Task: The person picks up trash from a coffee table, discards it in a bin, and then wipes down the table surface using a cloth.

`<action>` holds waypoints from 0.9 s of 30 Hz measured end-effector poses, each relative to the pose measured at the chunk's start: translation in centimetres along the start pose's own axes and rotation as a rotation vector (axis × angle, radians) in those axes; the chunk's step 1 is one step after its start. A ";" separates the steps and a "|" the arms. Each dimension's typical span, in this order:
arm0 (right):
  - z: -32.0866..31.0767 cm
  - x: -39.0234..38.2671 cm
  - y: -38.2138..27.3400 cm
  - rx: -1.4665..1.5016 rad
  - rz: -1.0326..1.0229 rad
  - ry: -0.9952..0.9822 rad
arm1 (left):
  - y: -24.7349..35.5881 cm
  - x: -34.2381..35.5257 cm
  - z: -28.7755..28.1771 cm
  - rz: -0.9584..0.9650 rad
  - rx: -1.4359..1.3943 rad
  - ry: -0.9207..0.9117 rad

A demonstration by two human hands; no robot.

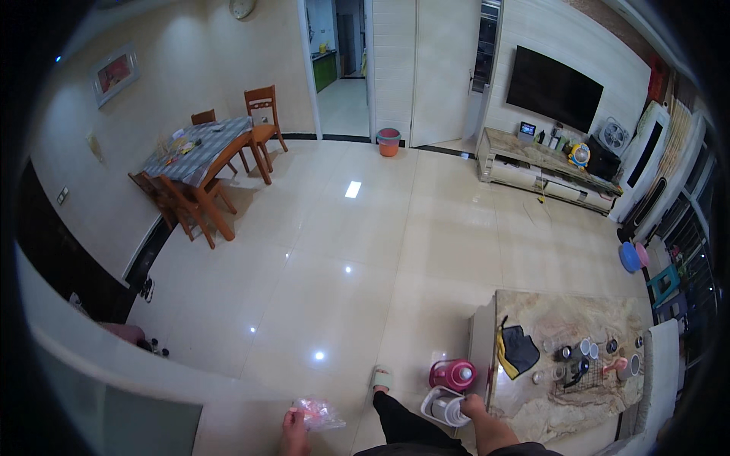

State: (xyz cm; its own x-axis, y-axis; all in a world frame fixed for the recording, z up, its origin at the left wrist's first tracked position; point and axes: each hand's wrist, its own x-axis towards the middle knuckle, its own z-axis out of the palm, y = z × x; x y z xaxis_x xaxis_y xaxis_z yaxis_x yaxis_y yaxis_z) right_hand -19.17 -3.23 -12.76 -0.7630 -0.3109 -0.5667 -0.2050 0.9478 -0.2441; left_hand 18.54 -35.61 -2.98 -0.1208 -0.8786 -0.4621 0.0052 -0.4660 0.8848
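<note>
Two bare hands enter from the lower edge of a wide, bent view over a living room with a glossy tiled floor [334, 251]. The left hand [293, 420] holds a small crumpled clear plastic bag [317, 413] with something pinkish inside, fingers pinched together on its edge so that the bag hangs away from the body, above the floor. The right hand [473, 405] is lowered onto the rim of a white container [445, 406] that sits on the floor just beside the marble-topped desk [547, 410]; its grip looks closed over the rim, though I cannot tell how firmly. A pink round kettle-like jug [453, 375] stands on the floor touching the desk's corner, probably parked there within reach. On the desk lie a black and yellow cloth [518, 351] and a wire tray with cups [585, 361], grouped at one end. One foot in a pale slipper [382, 378] shows between the hands.

Farther off are a wooden dining table with chairs [201, 163], an orange bucket [388, 142] by a doorway, and a wall television [553, 87] above a low cabinet [544, 171].

Both forearms are cut off by the lower edge. What fills the bag and the white container is too small to make out, and the cups blur together.
</note>
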 end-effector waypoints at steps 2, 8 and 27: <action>-0.4 2.2 -1.5 0.052 -0.009 0.044 | 1.3 2.9 3.4 -0.001 0.003 -0.020; -6.1 13.8 -14.7 0.095 -0.209 0.039 | 7.5 13.0 13.0 -0.062 -0.024 -0.056; -13.9 38.3 -28.7 0.088 0.088 0.020 | 25.0 45.3 37.1 -0.197 0.006 -0.128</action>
State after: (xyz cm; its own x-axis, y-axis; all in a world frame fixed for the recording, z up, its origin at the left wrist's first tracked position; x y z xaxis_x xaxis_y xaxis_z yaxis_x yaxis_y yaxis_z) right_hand -50.99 -41.32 -16.55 -0.7882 -0.2244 -0.5731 -0.0829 0.9614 -0.2625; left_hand -23.62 -83.18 0.47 -0.2435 -0.7502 -0.6147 -0.0363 -0.6263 0.7787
